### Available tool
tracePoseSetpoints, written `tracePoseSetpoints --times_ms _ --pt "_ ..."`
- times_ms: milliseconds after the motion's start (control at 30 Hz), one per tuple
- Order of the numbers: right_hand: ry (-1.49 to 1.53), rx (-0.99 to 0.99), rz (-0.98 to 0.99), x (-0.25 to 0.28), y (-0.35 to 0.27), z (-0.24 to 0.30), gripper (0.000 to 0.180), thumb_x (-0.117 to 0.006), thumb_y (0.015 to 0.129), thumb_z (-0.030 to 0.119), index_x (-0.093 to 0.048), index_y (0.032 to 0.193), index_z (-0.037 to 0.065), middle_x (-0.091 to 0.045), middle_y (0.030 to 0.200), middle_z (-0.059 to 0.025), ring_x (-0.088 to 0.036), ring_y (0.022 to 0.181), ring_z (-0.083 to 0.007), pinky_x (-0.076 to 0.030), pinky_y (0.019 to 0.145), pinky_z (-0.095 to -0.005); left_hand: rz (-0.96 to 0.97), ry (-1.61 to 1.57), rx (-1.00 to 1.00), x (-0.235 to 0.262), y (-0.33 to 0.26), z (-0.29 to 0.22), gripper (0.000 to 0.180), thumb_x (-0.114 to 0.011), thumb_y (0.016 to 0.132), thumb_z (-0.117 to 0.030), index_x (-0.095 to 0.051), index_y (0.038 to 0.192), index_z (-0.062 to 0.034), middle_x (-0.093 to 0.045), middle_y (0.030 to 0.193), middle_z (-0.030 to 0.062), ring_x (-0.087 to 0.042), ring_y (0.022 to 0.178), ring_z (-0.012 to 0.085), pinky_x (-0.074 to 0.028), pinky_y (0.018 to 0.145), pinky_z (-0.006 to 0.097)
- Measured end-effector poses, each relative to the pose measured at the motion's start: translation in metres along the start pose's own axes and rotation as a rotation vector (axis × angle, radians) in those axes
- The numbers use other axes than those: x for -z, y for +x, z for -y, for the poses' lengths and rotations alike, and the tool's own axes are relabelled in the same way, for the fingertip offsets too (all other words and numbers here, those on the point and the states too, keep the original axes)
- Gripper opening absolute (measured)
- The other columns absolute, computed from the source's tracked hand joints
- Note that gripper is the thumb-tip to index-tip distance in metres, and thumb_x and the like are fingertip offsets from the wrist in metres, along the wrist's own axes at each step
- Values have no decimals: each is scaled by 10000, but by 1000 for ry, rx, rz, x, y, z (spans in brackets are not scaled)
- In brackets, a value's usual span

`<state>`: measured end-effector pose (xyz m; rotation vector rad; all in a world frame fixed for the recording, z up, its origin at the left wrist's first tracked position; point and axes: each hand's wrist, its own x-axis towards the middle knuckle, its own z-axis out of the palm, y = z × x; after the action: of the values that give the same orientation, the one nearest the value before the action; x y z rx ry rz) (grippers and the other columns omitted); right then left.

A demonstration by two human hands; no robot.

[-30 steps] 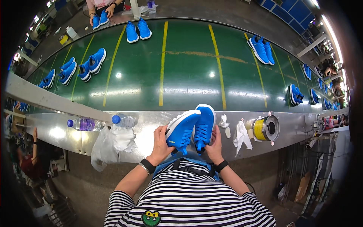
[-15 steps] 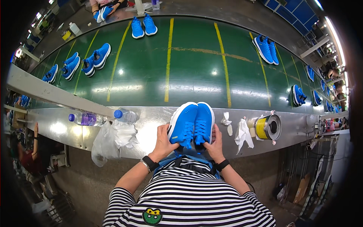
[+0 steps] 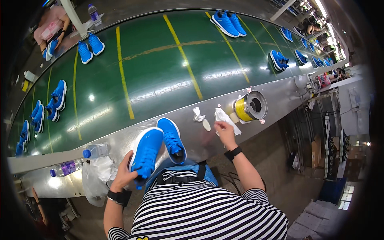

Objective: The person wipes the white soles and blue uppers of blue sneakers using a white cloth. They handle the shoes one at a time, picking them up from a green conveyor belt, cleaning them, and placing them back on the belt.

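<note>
Here, left hand (image 3: 127, 173) closed round the heel end of a blue shoe (image 3: 146, 154), toe out over the metal ledge (image 3: 276, 96); second blue shoe (image 3: 172, 140) just beside it, unheld; right hand (image 3: 224, 130) stretched to the right, fingers pinched on a white cloth (image 3: 225, 119) lying near the yellow tape roll (image 3: 246, 108); green conveyor belt (image 3: 160, 72) beyond.
</note>
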<state>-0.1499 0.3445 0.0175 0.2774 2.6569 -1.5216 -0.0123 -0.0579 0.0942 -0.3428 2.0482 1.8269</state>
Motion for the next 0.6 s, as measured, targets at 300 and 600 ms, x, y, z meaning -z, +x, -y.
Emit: tracePoseSetpoints --times_ms 300,600 --pt "-492 32 -95 -16 60 -26 213 -679 687 201 -619 856 87 -582 834 -64 -512 868 -275 -370 786 -408 440 134 109 -9 15 -81 897 -724 552 -152 -311 1338 -22 -391 1325 140 -367 1227 218 -246 1030 320" --pt "-67 187 -275 -1 53 -28 108 -656 734 89 -647 827 37 -608 745 -68 -552 646 -181 -434 622 -292 737 258 -17 -16 40 -90 822 -651 604 -125 -309 1350 -89 -448 1231 156 -449 1121 245 -342 953 305"
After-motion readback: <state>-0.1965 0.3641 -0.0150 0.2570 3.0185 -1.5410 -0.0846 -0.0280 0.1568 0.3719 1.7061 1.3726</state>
